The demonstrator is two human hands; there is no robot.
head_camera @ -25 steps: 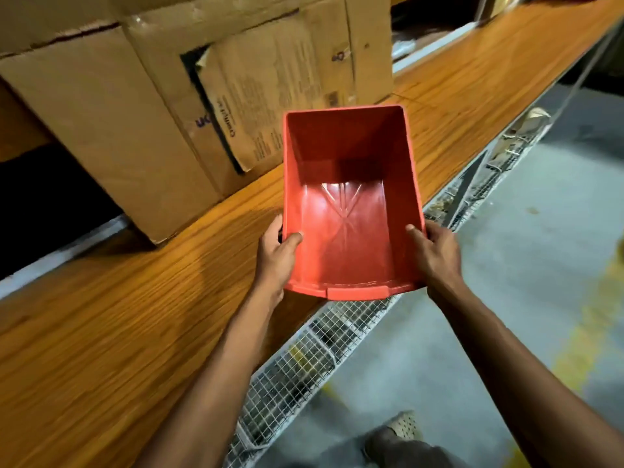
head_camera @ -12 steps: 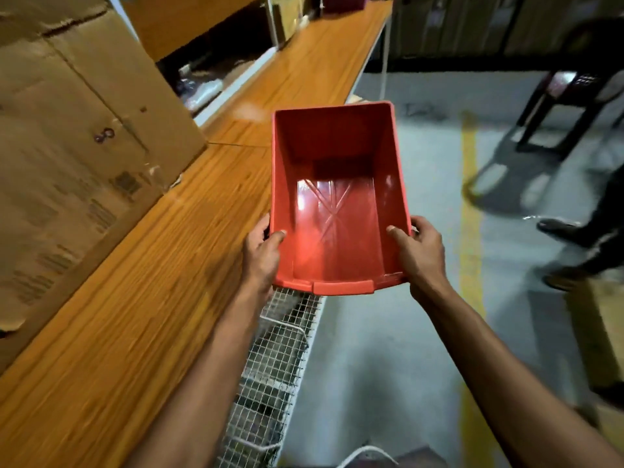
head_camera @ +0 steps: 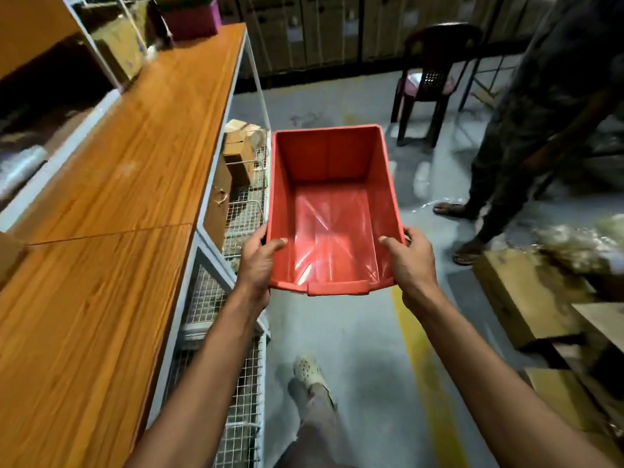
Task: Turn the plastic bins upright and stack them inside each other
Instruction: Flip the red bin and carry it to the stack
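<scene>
Both hands' fingers [head_camera: 280, 243] clamped on upright red bin [head_camera: 332, 170] rims

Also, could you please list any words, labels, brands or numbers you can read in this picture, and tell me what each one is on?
None can be read.
Red bin: no text or label visible inside it.
Pale labels on the stacked cartons along the back wall: too small and blurred to read.
Cardboard boxes under the shelf: no print legible.
Cardboard box on the floor at right: a small dark mark, unreadable.
</scene>
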